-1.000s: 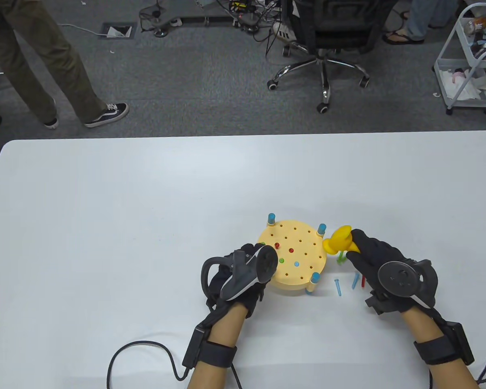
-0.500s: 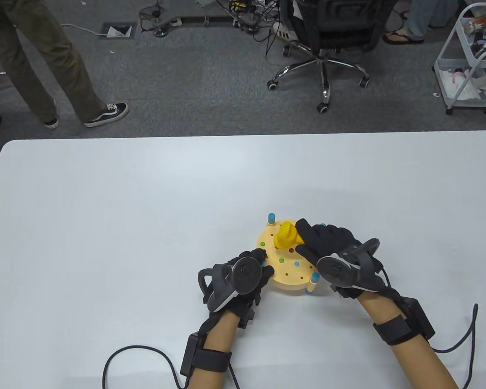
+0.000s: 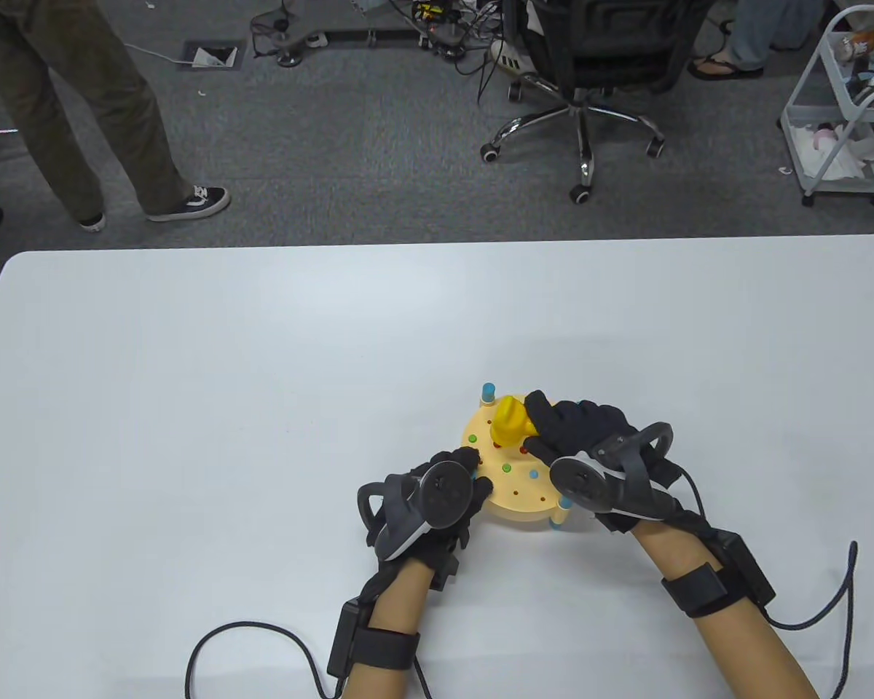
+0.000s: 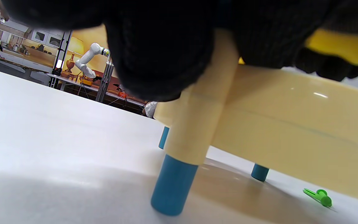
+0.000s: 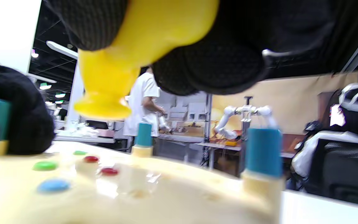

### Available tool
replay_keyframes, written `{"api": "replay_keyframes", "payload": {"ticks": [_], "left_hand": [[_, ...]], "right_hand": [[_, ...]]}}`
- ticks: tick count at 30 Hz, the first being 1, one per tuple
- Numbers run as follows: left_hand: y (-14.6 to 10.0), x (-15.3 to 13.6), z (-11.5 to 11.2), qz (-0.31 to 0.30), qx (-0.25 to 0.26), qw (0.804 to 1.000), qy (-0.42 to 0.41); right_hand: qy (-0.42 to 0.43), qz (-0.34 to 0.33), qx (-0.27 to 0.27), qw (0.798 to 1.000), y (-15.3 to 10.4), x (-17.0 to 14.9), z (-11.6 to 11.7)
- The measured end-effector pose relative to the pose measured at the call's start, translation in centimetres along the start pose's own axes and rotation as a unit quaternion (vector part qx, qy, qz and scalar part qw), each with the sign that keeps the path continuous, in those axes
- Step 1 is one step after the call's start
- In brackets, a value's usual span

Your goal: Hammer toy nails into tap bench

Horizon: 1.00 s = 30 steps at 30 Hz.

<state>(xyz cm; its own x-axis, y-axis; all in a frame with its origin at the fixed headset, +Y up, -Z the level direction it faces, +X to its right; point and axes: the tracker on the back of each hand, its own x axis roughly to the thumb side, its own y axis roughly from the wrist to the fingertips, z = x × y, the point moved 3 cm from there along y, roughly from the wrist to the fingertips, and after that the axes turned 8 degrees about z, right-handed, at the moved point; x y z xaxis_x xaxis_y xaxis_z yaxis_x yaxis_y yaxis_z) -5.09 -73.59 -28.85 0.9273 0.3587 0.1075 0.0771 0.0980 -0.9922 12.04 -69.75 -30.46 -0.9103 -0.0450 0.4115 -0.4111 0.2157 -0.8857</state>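
Note:
The round cream tap bench (image 3: 524,496) stands on blue-tipped legs near the table's front. Red (image 3: 523,450), green (image 3: 506,467) and blue (image 3: 533,474) nail heads sit in its top. My right hand (image 3: 546,431) grips the yellow toy hammer (image 3: 510,421) over the bench's far side. In the right wrist view the hammer (image 5: 126,62) hangs a little above the red nails (image 5: 91,159). My left hand (image 3: 470,470) holds the bench's left edge, and its fingers (image 4: 160,62) wrap the top of a leg post (image 4: 197,124).
A loose green nail (image 4: 320,196) lies on the table beyond the bench. Blue-capped corner posts (image 3: 489,392) (image 5: 263,152) stick up from the bench rim. Glove cables (image 3: 262,633) trail by the table's front edge. An office chair (image 3: 575,109) stands on the floor beyond.
My right hand carried the hammer left from beside the bench to over its top, covering the loose nails on the table. My left hand shifted slightly along the bench's left edge.

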Motion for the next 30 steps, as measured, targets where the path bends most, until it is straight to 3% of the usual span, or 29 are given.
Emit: {"api": "replay_keyframes", "payload": {"ticks": [1, 2, 4, 6, 8, 11, 14, 16, 20, 23, 30], "left_hand": [[0.0, 0.0, 0.0, 0.0, 0.0, 1.0, 0.0], [0.0, 0.0, 0.0, 0.0, -0.001, 1.0, 0.0], [0.0, 0.0, 0.0, 0.0, -0.001, 1.0, -0.001], [0.0, -0.2, -0.1, 0.001, -0.002, 1.0, -0.011], [0.0, -0.4, -0.3, -0.002, -0.002, 1.0, -0.019], [0.1, -1.1, 0.5, -0.002, -0.048, 0.998, -0.035], [-0.5, -2.5, 3.4, 0.013, 0.011, 0.994, -0.11], [-1.0, -3.9, 5.1, 0.026, 0.043, 0.984, -0.171], [-1.6, -6.2, 7.0, 0.045, 0.06, 0.96, -0.268], [-1.8, -6.7, 7.2, 0.04, 0.052, 0.942, -0.33], [-2.2, -2.2, 5.5, -0.036, -0.053, 0.921, -0.385]], "right_hand": [[-0.04, 0.041, 0.025, 0.998, -0.1, -0.6, -0.3], [0.007, 0.029, -0.012, 0.999, 0.0, -0.7, -1.2], [0.027, 0.057, -0.03, 0.998, -0.3, -1.5, -2.2], [0.092, 0.093, -0.119, 0.984, -0.9, -2.8, -3.6], [0.158, 0.129, -0.112, 0.973, -1.6, -4.3, -4.0], [0.275, 0.188, -0.098, 0.938, -3.1, -6.5, -3.6], [0.368, 0.219, -0.089, 0.899, -4.4, -7.9, -2.8], [0.394, 0.228, -0.106, 0.884, -5.1, -8.2, -2.8], [0.344, 0.214, -0.157, 0.901, -5.8, -7.0, -4.3], [0.302, 0.179, -0.196, 0.915, -6.0, -4.4, -5.9], [0.186, 0.103, -0.265, 0.94, -6.0, 3.5, -8.1]]}}
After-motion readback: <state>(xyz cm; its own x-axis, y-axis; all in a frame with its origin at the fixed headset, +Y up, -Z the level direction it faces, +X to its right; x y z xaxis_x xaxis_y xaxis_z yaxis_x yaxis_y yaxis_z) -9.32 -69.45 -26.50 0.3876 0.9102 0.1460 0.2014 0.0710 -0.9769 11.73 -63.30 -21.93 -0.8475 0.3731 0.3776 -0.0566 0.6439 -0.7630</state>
